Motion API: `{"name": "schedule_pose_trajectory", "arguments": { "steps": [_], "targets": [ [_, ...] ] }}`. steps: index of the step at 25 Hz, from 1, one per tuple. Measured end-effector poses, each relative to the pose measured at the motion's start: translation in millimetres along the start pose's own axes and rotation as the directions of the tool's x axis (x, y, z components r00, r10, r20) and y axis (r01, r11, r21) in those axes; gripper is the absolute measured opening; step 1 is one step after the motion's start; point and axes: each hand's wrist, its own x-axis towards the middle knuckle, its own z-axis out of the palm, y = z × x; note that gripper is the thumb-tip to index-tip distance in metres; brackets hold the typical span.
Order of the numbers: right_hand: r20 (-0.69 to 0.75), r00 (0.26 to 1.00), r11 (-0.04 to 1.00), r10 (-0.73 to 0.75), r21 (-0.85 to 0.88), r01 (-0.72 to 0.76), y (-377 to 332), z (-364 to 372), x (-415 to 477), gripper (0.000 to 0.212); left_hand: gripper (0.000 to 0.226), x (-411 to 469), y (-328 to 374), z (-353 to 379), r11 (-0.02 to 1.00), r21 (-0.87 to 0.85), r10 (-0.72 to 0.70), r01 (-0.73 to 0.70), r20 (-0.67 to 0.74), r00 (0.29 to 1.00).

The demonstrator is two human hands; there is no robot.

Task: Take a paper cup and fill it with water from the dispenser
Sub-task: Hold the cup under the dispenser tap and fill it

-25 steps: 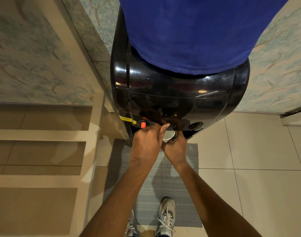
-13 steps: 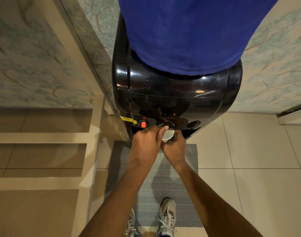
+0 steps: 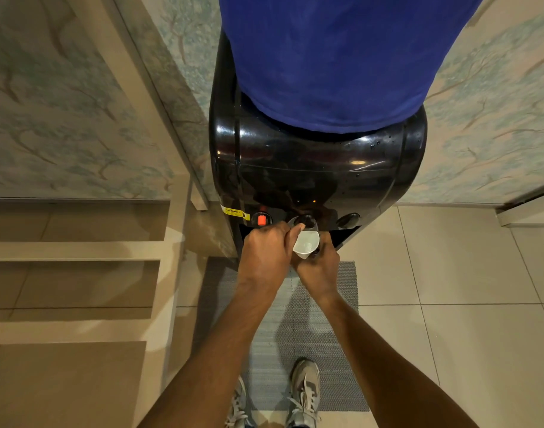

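Beneath the dispenser [image 3: 317, 168] middle tap [image 3: 306, 220], the right hand [image 3: 318, 268] clasps a paper cup [image 3: 307, 243] to catch water; the left hand [image 3: 266, 253], fingers curled, works the tap.

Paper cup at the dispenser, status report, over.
Right hand grips paper cup under middle tap. Left hand at tap. Nothing in the way.

dispenser [image 3: 311, 168]: glossy black plastic; cup [image 3: 307, 243]: matt paper; mat [image 3: 323, 319]: rough weave
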Motion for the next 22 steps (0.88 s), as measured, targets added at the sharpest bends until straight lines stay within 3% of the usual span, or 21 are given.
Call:
{"name": "schedule_pose_trajectory", "arguments": {
  "steps": [7, 11, 14, 17, 20, 22],
  "targets": [
    [0.001, 1.000, 0.998, -0.016, -0.061, 0.016, -2.5, -3.5, -25.2, 0.068, 0.034, -20.2, -16.6, -17.1, 0.999, -0.053, -0.012, 0.004, -0.159, 0.987],
    [0.059, 0.996, 0.997, -0.071, -0.021, 0.073, -17.6, -8.6, -47.1, 0.067, 0.035, -32.4, -33.6, -27.7, 0.981, -0.088, -0.181, 0.171, -0.119, 0.976],
    [0.075, 0.991, 0.992, -0.115, 0.053, 0.111, -43.5, -13.7, -63.5, 0.067, 0.020, -41.3, -48.5, -42.8, 0.934, -0.184, -0.323, 0.306, -0.069, 0.944],
    [0.098, 0.977, 0.979, -0.190, 0.089, 0.182, -86.2, -23.0, -79.8, 0.068, 0.026, -52.6, -54.5, -65.9, 0.757, -0.447, -0.497, 0.477, 0.081, 0.864],
    [0.102, 0.956, 0.957, -0.275, 0.124, 0.262, -148.8, -33.4, -88.9, 0.066, 0.024, -59.7, -39.1, -95.4, 0.443, -0.646, -0.640, 0.622, 0.258, 0.724],
    [0.131, 0.937, 0.943, -0.325, 0.121, 0.310, -199.0, -40.3, -93.8, 0.067, 0.013, -59.2, -16.4, -129.0, 0.206, -0.743, -0.645, 0.636, 0.386, 0.660]
  ]
}}
